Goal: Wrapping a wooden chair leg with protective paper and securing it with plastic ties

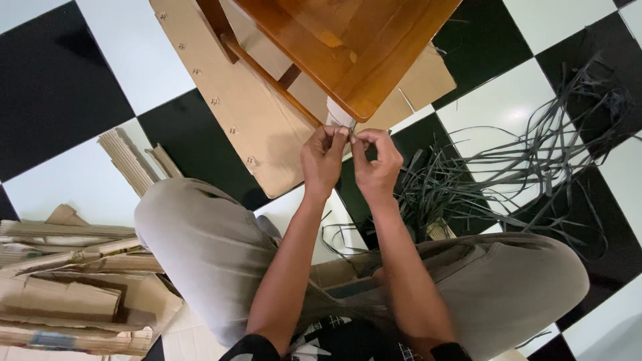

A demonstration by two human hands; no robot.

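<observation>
Nearest to us, our two knees in grey-beige trousers [200, 247] fold outward as we sit cross-legged on the black-and-white checkered tile floor [67, 87], which brings both forearms straight up the middle to the work. Our left hand [323, 160] and right hand [376, 162] meet fingertip to fingertip just under the corner of the glossy orange-brown wooden furniture piece [354, 47]. Both are pressed together in a pinch on something small and pale at the white-wrapped leg end [340, 115]; what exactly is pinched is too small for us to tell. A flat brown cardboard sheet [247, 127] lies beneath the furniture, seemingly to shield it from the tiles. To the right, a tangle of dark plastic packing straps [528, 167] sprawls loose, well apart from our fingers. To the left, folded cardboard scraps [73, 294] sit stacked beside our knee.
</observation>
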